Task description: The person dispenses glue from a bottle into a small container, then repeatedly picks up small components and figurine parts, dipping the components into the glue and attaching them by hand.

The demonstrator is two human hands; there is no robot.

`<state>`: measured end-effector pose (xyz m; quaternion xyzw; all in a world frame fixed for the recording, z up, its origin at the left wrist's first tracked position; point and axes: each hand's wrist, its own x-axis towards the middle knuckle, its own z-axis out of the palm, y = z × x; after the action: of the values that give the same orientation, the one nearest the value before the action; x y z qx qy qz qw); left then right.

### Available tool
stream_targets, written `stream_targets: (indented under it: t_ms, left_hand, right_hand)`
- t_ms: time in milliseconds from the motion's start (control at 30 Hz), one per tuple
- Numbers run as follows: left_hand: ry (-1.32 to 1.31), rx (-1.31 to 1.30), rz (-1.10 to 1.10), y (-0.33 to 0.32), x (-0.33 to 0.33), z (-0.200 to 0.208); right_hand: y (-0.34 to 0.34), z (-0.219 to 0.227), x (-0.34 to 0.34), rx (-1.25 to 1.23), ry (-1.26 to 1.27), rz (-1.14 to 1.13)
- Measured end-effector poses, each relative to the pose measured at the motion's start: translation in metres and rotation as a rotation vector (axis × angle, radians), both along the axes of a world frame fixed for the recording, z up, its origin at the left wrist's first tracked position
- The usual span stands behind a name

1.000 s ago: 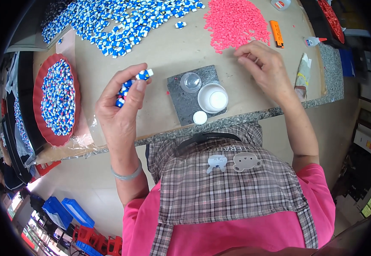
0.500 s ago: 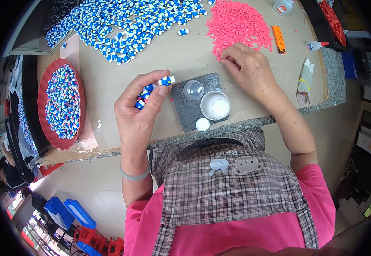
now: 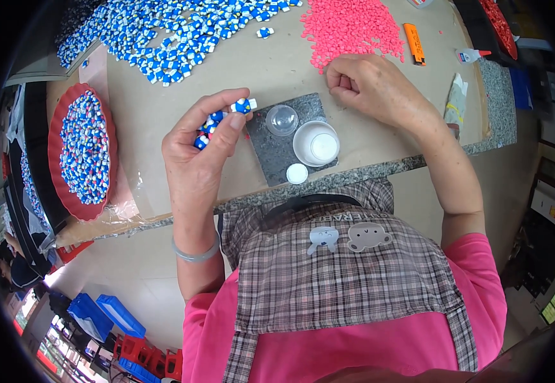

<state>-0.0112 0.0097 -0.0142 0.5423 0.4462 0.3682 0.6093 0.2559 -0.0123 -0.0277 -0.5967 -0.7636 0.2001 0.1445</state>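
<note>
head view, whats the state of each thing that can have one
left hand: raised, pinching small blue and white pieces
right hand: curled at the pink pile
white cup: upright, open
clear dome: on grey slab
red tray: filled with blue pieces

Small blue-and-white plastic pieces (image 3: 217,121): a cluster, bunched in a raised fist above the table, one at the fingertips.
Pile of pink pellets (image 3: 348,29): loose heap on the tabletop.
</note>
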Motion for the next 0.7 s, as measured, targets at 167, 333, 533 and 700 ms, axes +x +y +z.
stream_targets:
  t_ms: [167,333,533,700]
  left_hand:
    - [-0.014,-0.006,0.008,0.000,0.002,-0.002]
    - [-0.004,0.013,0.013,0.000,-0.001,-0.002]
    - [0.019,-0.001,0.026,0.001,0.000,-0.001]
    - [0.027,0.014,0.009,0.002,0.003,-0.001]
  right_hand:
    - [-0.005,-0.004,-0.001,0.136,-0.012,0.039]
    - [-0.013,0.008,0.005,-0.096,0.272,-0.093]
    - [-0.022,-0.006,0.011,-0.251,0.741,-0.196]
    - [-0.023,-0.006,0.013,-0.355,0.931,-0.209]
